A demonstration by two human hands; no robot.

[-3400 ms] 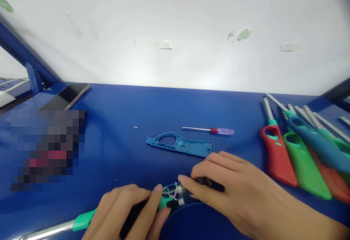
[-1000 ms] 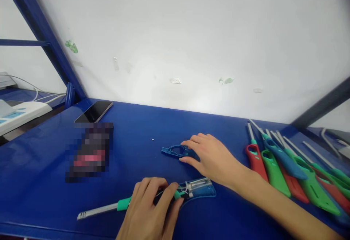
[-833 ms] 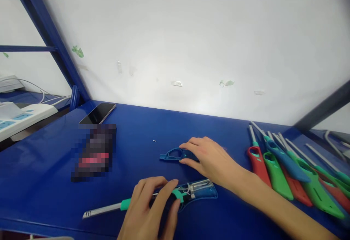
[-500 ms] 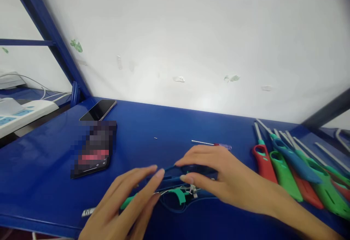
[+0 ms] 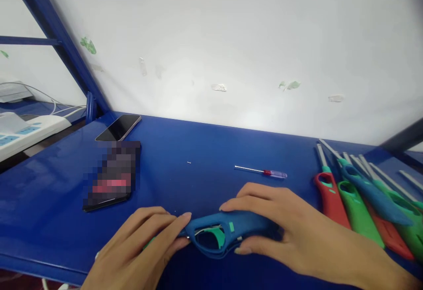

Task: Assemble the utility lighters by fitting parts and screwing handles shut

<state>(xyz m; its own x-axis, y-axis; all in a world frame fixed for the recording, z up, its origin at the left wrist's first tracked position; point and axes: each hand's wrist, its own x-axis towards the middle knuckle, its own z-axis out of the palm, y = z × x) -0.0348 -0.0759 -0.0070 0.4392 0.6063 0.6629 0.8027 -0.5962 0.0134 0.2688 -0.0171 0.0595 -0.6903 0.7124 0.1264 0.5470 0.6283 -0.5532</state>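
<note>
A blue long-nosed gas lighter (image 5: 213,224) with a green trigger lies between my hands, its two shell halves laid together with a gap along the lower edge. My right hand (image 5: 274,224) grips its handle, fingers on top and thumb below. My left hand (image 5: 142,241) is closed round the nozzle end, where a bit of green shows beneath the fingers. Behind my right hand lies a small screwdriver (image 5: 276,174) with a red and clear handle. A tiny screw (image 5: 188,162) rests on the blue table (image 5: 198,144).
Several red, green and blue lighters (image 5: 361,202) are piled at the right. To the left lie a phone (image 5: 119,127) and a second, partly blurred phone (image 5: 114,175). A white power strip (image 5: 36,133) stands at the far left. The white wall (image 5: 231,39) rises behind the table.
The blue shell half has come down over the green trigger and inner parts, which were exposed before. My right hand has shifted slightly right and down along the handle.
</note>
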